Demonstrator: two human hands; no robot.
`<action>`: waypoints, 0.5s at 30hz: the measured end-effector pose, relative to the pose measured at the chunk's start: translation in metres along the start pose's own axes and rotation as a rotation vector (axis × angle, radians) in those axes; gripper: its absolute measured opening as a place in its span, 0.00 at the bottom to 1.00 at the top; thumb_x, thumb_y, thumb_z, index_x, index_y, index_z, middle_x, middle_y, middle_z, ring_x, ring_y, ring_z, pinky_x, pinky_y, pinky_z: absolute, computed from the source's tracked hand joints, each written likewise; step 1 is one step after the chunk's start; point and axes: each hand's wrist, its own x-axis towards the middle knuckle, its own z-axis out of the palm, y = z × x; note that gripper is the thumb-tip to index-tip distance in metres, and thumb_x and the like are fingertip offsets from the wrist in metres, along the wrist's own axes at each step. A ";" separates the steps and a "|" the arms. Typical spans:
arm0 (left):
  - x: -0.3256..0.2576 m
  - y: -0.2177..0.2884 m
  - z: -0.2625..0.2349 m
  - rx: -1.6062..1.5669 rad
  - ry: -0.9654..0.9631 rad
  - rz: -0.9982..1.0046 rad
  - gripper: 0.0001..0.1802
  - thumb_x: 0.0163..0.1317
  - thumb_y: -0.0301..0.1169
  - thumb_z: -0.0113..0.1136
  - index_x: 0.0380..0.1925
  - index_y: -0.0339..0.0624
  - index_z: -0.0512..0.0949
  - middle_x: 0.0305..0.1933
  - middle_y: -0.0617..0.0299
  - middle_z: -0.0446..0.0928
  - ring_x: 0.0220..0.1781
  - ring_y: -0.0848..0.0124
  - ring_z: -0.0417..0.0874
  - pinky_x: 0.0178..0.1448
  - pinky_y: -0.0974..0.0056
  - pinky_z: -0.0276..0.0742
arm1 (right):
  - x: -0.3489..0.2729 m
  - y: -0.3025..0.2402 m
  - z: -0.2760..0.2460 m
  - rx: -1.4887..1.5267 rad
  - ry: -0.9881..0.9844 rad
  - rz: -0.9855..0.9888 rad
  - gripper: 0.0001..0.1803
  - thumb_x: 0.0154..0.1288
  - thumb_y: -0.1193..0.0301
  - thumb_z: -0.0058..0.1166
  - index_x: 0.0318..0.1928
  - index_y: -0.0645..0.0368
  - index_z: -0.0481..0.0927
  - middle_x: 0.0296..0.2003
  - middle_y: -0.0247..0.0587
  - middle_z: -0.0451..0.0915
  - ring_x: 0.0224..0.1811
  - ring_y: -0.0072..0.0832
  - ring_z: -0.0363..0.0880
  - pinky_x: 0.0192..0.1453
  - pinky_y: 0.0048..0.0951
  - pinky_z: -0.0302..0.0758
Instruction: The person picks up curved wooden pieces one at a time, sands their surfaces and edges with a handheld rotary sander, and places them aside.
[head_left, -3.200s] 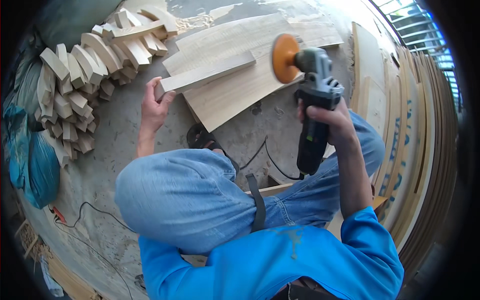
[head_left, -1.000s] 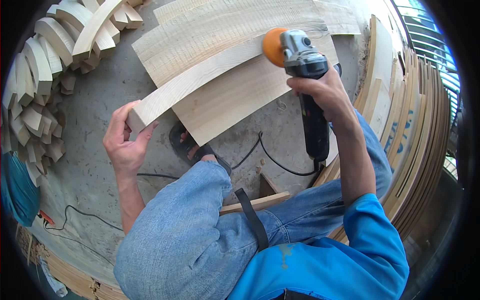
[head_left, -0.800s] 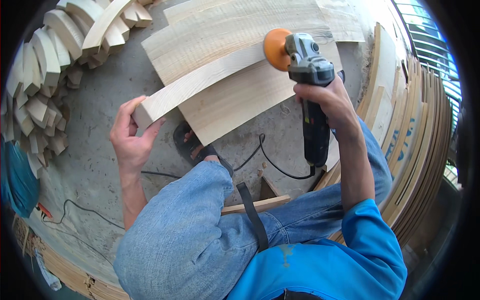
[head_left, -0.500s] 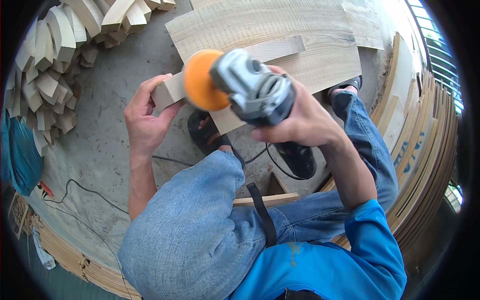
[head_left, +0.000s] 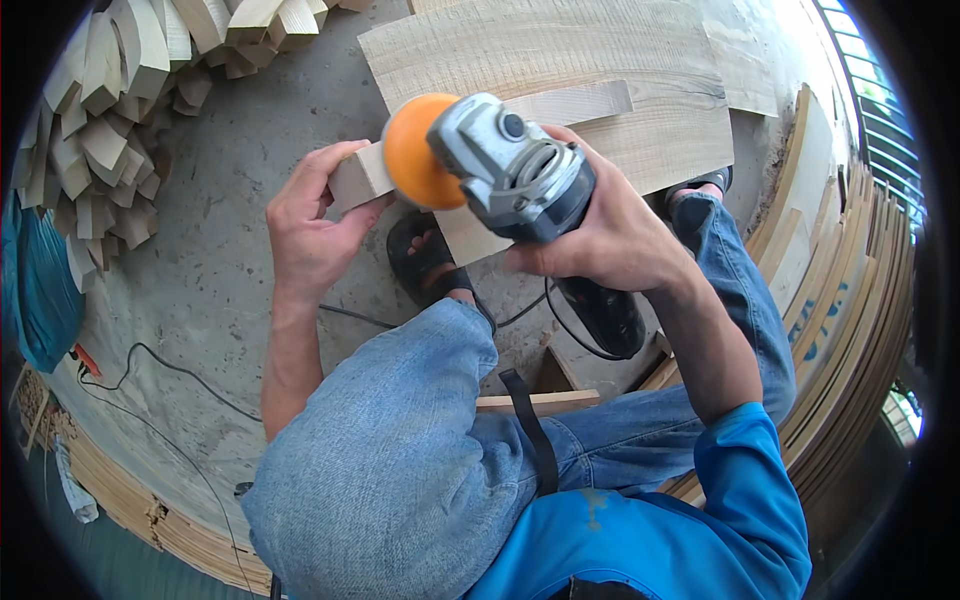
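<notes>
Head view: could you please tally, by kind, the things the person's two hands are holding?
angle grinder: 1, in the right hand
curved wooden piece: 1, in the left hand
Total: 2

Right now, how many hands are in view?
2: the left hand grips the end of a wood strip; the right hand holds the grinder above it.

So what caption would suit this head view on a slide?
Left hand grips a curved wooden strip's end while the right hand holds an orange-disc sander.
</notes>
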 end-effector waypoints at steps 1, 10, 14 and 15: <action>0.000 0.001 0.001 -0.008 0.014 0.015 0.29 0.51 0.16 0.76 0.55 0.41 0.82 0.53 0.60 0.84 0.53 0.71 0.86 0.53 0.66 0.86 | -0.001 0.002 -0.003 0.000 0.000 -0.001 0.53 0.44 0.66 0.80 0.72 0.65 0.67 0.54 0.42 0.81 0.59 0.33 0.80 0.70 0.35 0.72; 0.000 -0.001 -0.003 0.027 -0.048 0.011 0.28 0.57 0.13 0.72 0.59 0.35 0.79 0.56 0.59 0.82 0.55 0.72 0.84 0.56 0.67 0.86 | -0.024 0.009 -0.043 -0.235 0.300 0.160 0.50 0.44 0.65 0.75 0.69 0.69 0.68 0.46 0.44 0.81 0.47 0.32 0.83 0.57 0.33 0.80; 0.000 0.001 -0.002 0.063 -0.035 0.050 0.27 0.58 0.12 0.71 0.59 0.34 0.79 0.55 0.59 0.82 0.54 0.72 0.84 0.53 0.67 0.87 | -0.035 0.015 -0.059 -0.265 0.447 0.170 0.49 0.46 0.66 0.75 0.69 0.69 0.68 0.44 0.43 0.80 0.45 0.31 0.83 0.54 0.32 0.81; -0.001 0.000 -0.002 0.062 -0.030 0.053 0.27 0.58 0.12 0.71 0.59 0.34 0.79 0.55 0.60 0.82 0.54 0.73 0.85 0.53 0.67 0.87 | -0.038 0.015 -0.063 -0.275 0.488 0.200 0.49 0.47 0.66 0.75 0.69 0.69 0.68 0.43 0.44 0.80 0.44 0.31 0.83 0.54 0.32 0.81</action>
